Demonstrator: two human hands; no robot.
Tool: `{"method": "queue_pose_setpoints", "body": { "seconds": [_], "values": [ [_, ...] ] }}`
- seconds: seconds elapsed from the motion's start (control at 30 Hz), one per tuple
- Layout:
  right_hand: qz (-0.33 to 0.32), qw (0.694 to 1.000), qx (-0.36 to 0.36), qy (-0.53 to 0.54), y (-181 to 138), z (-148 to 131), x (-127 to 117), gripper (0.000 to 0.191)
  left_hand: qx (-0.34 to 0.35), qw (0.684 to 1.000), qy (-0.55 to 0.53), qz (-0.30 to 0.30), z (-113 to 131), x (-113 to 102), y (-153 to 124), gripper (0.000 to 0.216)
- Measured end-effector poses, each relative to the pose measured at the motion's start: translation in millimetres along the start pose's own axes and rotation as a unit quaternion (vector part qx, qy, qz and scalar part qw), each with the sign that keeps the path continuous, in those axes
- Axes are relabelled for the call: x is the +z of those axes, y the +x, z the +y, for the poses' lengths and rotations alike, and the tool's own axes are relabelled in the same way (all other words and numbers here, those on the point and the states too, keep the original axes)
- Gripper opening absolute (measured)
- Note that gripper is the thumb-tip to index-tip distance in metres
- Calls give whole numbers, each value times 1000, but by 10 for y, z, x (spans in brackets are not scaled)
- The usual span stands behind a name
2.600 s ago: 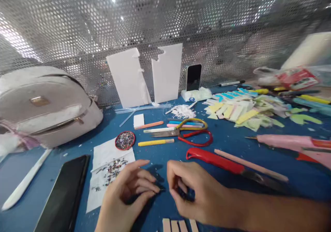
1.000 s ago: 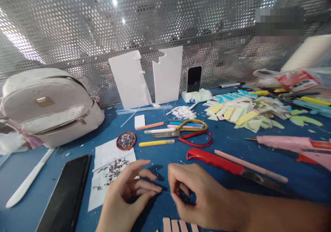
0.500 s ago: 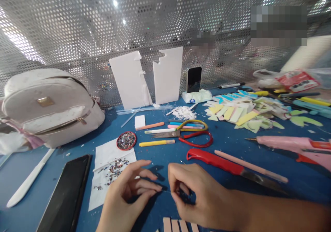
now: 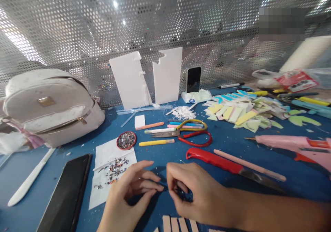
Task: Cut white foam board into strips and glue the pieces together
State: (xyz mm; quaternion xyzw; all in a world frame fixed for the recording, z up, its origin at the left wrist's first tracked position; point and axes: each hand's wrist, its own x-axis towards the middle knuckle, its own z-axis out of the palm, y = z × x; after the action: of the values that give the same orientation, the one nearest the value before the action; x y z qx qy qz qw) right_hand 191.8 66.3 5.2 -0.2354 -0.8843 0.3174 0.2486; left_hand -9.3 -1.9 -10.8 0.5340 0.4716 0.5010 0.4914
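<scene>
My left hand (image 4: pixel 129 195) and my right hand (image 4: pixel 192 190) meet low in the middle over the blue table (image 4: pixel 160 152). Both pinch with thumb and fingertips, the tips almost touching. Something thin and dark runs between them; I cannot make out what it is. Left of my left hand lies a white paper (image 4: pixel 110 171) strewn with glitter bits. A round red lid of glitter (image 4: pixel 126 140) sits just beyond it. Several pale pink strips (image 4: pixel 176 225) lie at the bottom edge, under my hands.
A red-handled knife (image 4: pixel 222 163) and a pink stick (image 4: pixel 248 170) lie right of my hands. Scissors (image 4: pixel 188 132), coloured sticks (image 4: pixel 156 142), a pink glue gun (image 4: pixel 292 144), paper scraps (image 4: pixel 243 111), a black phone (image 4: pixel 66 194), a white backpack (image 4: pixel 49 106) and two white boards (image 4: pixel 147 77) surround them.
My hands have drawn slightly closer together and the fingertips have shifted a little; everything on the table has stayed put.
</scene>
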Motion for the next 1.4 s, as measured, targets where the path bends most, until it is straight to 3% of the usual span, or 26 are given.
{"method": "queue_pose_setpoints", "body": {
  "seconds": [0.13, 0.67, 0.83, 1.07, 1.27, 1.4],
  "values": [
    [-10, 1000, 6, 0, 3, 3, 5, 17, 22, 999, 35, -28, -21, -36, 9, 42],
    [13, 999, -36, -14, -7, -44, 26, 11, 76, 993, 91, 3, 142, 50, -13, 37],
    [3, 999, -42, 35, -9, -75, 11, 18, 73, 993, 90, 7, 265, 64, 30, 43],
    [75, 993, -66, 63, 28, -162, -70, 7, 81, 990, 111, -23, 527, 70, 50, 50],
    [100, 993, -28, 57, 0, -241, -164, 5, 120, 975, 187, -26, 691, 74, 30, 41],
    [92, 986, 11, 137, -2, -273, -200, 4, 151, 960, 236, -30, 734, 75, 29, 37]
  ]
}}
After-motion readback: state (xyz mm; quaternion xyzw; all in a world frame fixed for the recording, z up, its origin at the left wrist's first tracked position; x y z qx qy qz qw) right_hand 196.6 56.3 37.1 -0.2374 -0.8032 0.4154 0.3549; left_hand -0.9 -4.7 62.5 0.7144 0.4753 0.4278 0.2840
